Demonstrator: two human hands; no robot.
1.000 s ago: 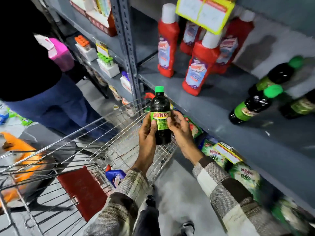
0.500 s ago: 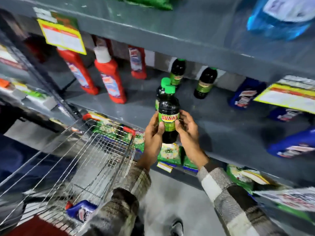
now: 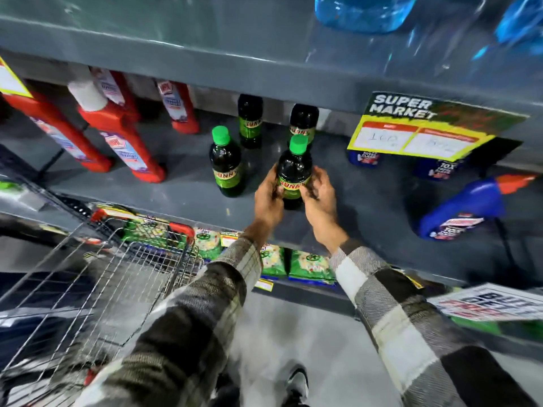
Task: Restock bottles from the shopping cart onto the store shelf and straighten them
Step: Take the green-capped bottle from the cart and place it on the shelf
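Note:
A dark Sunny bottle (image 3: 294,171) with a green cap stands upright on the grey shelf (image 3: 182,198), near its front edge. My left hand (image 3: 268,198) and my right hand (image 3: 321,198) grip its lower half from both sides. Another Sunny bottle (image 3: 226,163) stands just left of it. Two more Sunny bottles (image 3: 250,121) (image 3: 303,120) stand behind, at the back of the shelf. The wire shopping cart (image 3: 97,289) is at lower left, beside my left sleeve.
Red bottles (image 3: 123,142) with white caps fill the shelf's left part. Blue bottles (image 3: 464,207) sit to the right, one lying on its side. A yellow price card (image 3: 417,130) hangs from the shelf above. Green packets (image 3: 308,265) line the shelf below.
Both hands have carried the Sunny bottle from above the cart forward onto the shelf and set it down to the right of the front bottle. My view has swung right, away from the cart.

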